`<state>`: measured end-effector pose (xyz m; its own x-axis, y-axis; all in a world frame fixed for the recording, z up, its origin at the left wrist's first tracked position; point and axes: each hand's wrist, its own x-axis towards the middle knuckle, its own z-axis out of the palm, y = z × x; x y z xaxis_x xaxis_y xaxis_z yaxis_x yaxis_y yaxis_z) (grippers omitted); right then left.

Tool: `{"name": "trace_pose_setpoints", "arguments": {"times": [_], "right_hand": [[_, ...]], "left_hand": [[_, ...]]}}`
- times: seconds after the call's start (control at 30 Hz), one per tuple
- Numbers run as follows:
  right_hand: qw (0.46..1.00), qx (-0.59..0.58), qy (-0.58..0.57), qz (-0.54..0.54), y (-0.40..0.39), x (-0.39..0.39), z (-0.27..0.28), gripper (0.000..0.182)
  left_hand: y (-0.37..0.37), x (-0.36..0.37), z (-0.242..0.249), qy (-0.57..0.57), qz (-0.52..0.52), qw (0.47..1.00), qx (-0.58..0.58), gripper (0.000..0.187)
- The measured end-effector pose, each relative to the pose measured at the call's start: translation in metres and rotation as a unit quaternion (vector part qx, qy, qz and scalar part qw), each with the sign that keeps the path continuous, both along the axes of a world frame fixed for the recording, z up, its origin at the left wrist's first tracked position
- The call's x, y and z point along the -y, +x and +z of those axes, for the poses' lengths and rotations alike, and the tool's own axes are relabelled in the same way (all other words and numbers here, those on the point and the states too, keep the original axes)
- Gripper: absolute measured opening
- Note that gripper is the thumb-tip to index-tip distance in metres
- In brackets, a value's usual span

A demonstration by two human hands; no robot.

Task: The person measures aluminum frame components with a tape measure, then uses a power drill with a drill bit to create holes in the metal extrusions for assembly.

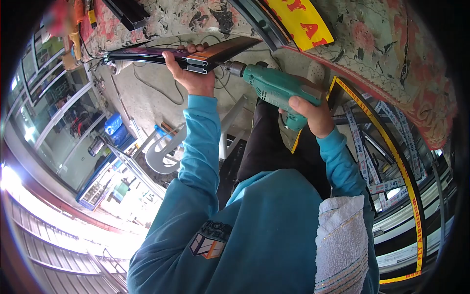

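Observation:
My left hand is wrapped from below around a dark aluminum profile, thumb on the near side and fingertips over the far edge. The profile's cut end, with its hollow channels showing, faces right. In my right hand is a green power drill, gripped by its handle. Its black chuck points left, close to the profile's end. The bit's tip is hard to make out against the dark profile.
A worn, paint-stained bench runs across the top, with a yellow-labelled profile on it. Yellow-taped frames stand at the right. A grey plastic chair is at the left, and cables lie on the floor.

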<state>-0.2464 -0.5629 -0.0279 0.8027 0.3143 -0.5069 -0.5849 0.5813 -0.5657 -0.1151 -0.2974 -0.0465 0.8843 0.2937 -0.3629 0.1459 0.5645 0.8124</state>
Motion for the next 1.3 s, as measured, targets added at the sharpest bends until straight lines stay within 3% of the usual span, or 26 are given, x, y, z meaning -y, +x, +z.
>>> {"name": "trace_pose_setpoints", "arguments": {"times": [0.2, 0.23, 0.3, 0.6, 1.3], "right_hand": [[0.977, 0.171, -0.131, 0.011, 0.008, 0.0, -0.016, 0.057], [0.976, 0.174, -0.131, 0.016, 0.01, 0.001, -0.016, 0.057], [0.997, 0.052, -0.03, 0.048, 0.012, 0.004, -0.013, 0.058], [0.98, 0.124, -0.143, 0.057, 0.023, -0.006, -0.013, 0.066], [0.984, 0.124, -0.118, 0.058, 0.029, -0.014, -0.029, 0.07]], "left_hand": [[0.002, 0.006, 0.005, -0.017, 0.004, 1.0, -0.015, 0.052], [0.003, 0.006, 0.005, -0.018, 0.009, 1.0, -0.013, 0.052], [0.006, 0.007, 0.004, -0.016, 0.021, 0.999, -0.018, 0.052], [0.012, 0.003, 0.003, -0.024, 0.068, 0.997, -0.016, 0.045], [0.02, -0.002, 0.002, -0.015, 0.092, 0.996, 0.005, 0.041]]}}
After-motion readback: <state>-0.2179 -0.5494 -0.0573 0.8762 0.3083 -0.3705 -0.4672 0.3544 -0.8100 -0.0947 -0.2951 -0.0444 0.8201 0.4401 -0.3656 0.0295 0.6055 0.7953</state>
